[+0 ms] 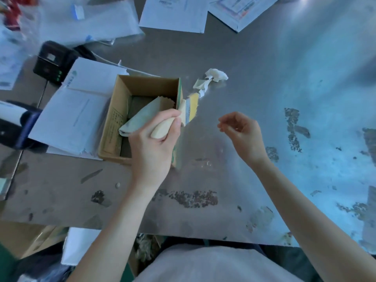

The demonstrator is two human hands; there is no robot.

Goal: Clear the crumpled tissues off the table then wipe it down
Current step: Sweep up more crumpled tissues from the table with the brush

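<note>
A crumpled white tissue (216, 75) lies on the metal table (264, 78), with torn paper scraps (200, 85) trailing from it toward the box. My left hand (154, 143) grips the pale wooden handle of a paintbrush (188, 110) whose yellow bristles point at the scraps, just right of an open cardboard box (114, 119). A folded pale cloth (142, 117) lies inside the box. My right hand (242, 133) hovers over the table to the right of the brush, fingers loosely curled, holding nothing.
White papers (81, 110) lie under and left of the box, more sheets (175, 13) at the far edge. A black device (55, 62) sits at the left. Stains and flaked patches (193, 198) mark the table near its front edge.
</note>
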